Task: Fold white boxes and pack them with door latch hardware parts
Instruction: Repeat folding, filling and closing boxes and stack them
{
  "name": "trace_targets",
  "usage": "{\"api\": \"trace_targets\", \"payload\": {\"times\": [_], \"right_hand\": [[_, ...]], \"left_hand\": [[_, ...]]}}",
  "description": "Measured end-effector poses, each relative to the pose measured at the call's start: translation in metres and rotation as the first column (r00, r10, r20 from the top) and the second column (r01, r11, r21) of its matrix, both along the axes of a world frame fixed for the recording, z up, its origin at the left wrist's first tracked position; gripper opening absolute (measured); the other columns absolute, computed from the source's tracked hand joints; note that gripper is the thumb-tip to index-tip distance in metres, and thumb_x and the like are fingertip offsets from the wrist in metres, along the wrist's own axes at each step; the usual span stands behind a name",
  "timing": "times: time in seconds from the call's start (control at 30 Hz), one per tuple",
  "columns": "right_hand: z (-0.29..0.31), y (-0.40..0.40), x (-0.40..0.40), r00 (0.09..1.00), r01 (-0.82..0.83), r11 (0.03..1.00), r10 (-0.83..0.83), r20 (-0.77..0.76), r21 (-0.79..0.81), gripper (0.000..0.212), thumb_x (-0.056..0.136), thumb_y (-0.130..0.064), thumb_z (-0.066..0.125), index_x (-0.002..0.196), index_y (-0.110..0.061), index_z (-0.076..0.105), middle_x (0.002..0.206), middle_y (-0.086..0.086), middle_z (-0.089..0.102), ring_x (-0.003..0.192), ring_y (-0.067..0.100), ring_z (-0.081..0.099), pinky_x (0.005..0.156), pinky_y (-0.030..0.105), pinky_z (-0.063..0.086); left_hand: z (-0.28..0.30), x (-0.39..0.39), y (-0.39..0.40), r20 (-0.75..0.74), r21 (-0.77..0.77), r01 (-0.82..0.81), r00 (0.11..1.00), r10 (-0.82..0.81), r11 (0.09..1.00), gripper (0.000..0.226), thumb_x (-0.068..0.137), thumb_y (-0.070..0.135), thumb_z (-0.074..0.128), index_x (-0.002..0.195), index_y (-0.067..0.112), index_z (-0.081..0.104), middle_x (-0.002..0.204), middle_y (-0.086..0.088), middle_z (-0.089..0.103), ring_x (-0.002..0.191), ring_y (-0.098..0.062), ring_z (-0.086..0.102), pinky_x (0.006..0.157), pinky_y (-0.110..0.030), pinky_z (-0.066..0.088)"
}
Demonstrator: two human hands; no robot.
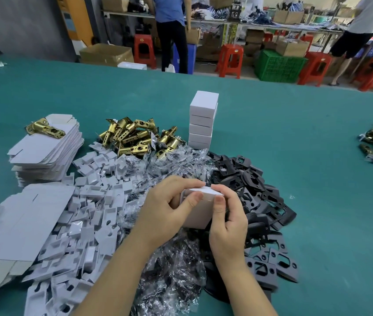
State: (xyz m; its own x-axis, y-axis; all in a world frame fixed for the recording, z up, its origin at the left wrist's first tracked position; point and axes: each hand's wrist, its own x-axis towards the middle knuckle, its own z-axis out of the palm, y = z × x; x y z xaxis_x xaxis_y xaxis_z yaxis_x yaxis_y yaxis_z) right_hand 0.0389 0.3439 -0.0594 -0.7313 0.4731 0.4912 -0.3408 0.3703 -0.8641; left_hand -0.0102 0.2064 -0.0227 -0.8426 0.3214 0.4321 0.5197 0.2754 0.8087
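Small white card box (198,213) held above the parts heap, both hands pinching it: left hand (169,208) and right hand (226,215) thumbs curled on its flap. Around: crinkly clear bags (176,265), flat black plates (265,201), brass latches (133,137), stacked boxes (203,119), green felt table (317,156).

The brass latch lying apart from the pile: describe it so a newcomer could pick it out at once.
Start at the green table and find the tall stack of flat white box blanks at its left. One brass latch lies alone on top of that stack, near its far corner. The other brass latches sit heaped together on the table to the right, whereas this one rests on cardboard.
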Motion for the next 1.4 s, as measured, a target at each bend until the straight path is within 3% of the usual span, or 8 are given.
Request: {"api": "trace_targets", "payload": {"times": [0.13,0.37,0.53,0.7,0.77,1.03,1.27,1.4], "right_hand": [[0.002,0.001,0.000,1.000,-0.007,1.000,0.007,-0.010,-0.014,0.020,0.104,-0.056,0.041,0.115,-0.054,0.058,0.112,-0.021,0.066,0.104,0.011,0.065,0.080,0.019,0.051],[0.002,0.001,-0.001,1.000,0.004,1.000,-0.004,-0.008,-0.017,0.022,0.105,-0.055,0.041,0.117,-0.051,0.058,0.112,-0.023,0.066,0.104,0.010,0.066,0.082,0.018,0.051],[0.000,0.003,-0.001,0.999,0.007,0.999,-0.005,-0.046,0.048,0.021,0.106,-0.030,0.045,0.116,-0.037,0.061,0.110,-0.011,0.066,0.105,0.014,0.064,0.089,0.020,0.047],[0.000,0.004,-0.001,0.999,0.012,0.996,-0.009,-0.041,0.085,0.022,0.103,-0.024,0.050,0.114,-0.021,0.068,0.114,0.005,0.064,0.114,0.013,0.060,0.097,0.015,0.043],[0.000,0.004,0.000,0.999,0.012,0.996,-0.009,-0.042,0.085,0.023,0.102,-0.024,0.051,0.113,-0.017,0.070,0.114,0.005,0.063,0.114,0.011,0.059,0.098,0.015,0.043],[-0.001,0.005,-0.002,0.999,-0.003,0.997,0.006,-0.032,0.081,0.022,0.102,-0.023,0.048,0.110,-0.019,0.068,0.110,0.004,0.064,0.109,0.015,0.061,0.095,0.015,0.043],[-0.002,0.003,-0.001,0.997,0.013,0.996,-0.006,-0.075,0.087,0.021,0.102,-0.019,0.051,0.115,-0.020,0.067,0.115,0.005,0.063,0.114,0.012,0.059,0.099,0.017,0.044],[-0.001,0.004,-0.001,0.998,0.010,0.997,-0.005,-0.061,0.077,0.020,0.102,-0.021,0.052,0.113,-0.022,0.068,0.114,0.004,0.063,0.114,0.015,0.060,0.097,0.016,0.043]], "left_hand": [[0.000,0.000,0.001,0.011,0.002,-0.002,1.000,0.002,1.000,0.022,0.093,0.031,0.068,0.114,0.031,0.076,0.100,0.017,0.068,0.065,-0.017,0.053,0.068,-0.017,0.046],[0.002,0.001,0.000,0.015,0.015,0.005,1.000,-0.005,1.000,0.023,0.094,0.030,0.068,0.116,0.033,0.075,0.087,0.023,0.063,0.063,-0.016,0.049,0.065,-0.013,0.041],[0.001,0.001,0.000,0.026,0.037,0.031,0.999,-0.032,0.999,0.025,0.095,0.025,0.067,0.117,0.033,0.074,0.101,0.015,0.066,0.061,-0.018,0.048,0.068,-0.020,0.046],[0.004,0.001,-0.002,0.107,0.061,0.060,0.992,-0.066,0.996,0.021,0.097,0.027,0.063,0.112,0.034,0.075,0.113,0.012,0.067,0.106,-0.018,0.062,0.085,-0.021,0.050],[0.006,0.000,-0.003,0.138,0.057,0.080,0.987,-0.087,0.995,0.020,0.097,0.029,0.061,0.110,0.035,0.075,0.113,0.011,0.067,0.109,-0.017,0.061,0.084,-0.017,0.049],[0.010,-0.001,-0.005,0.205,0.055,0.096,0.973,-0.105,0.994,0.020,0.096,0.033,0.060,0.109,0.040,0.074,0.112,0.015,0.067,0.088,-0.003,0.060,0.073,-0.013,0.045],[0.007,-0.002,-0.005,0.149,0.026,0.107,0.983,-0.110,0.994,0.027,0.100,0.016,0.061,0.114,0.036,0.074,0.118,0.011,0.067,0.113,-0.018,0.061,0.087,-0.024,0.051],[0.006,-0.004,-0.004,0.195,0.029,0.084,0.977,-0.088,0.996,0.024,0.097,0.031,0.059,0.113,0.043,0.072,0.113,0.011,0.068,0.089,-0.015,0.064,0.072,-0.019,0.051]]}}
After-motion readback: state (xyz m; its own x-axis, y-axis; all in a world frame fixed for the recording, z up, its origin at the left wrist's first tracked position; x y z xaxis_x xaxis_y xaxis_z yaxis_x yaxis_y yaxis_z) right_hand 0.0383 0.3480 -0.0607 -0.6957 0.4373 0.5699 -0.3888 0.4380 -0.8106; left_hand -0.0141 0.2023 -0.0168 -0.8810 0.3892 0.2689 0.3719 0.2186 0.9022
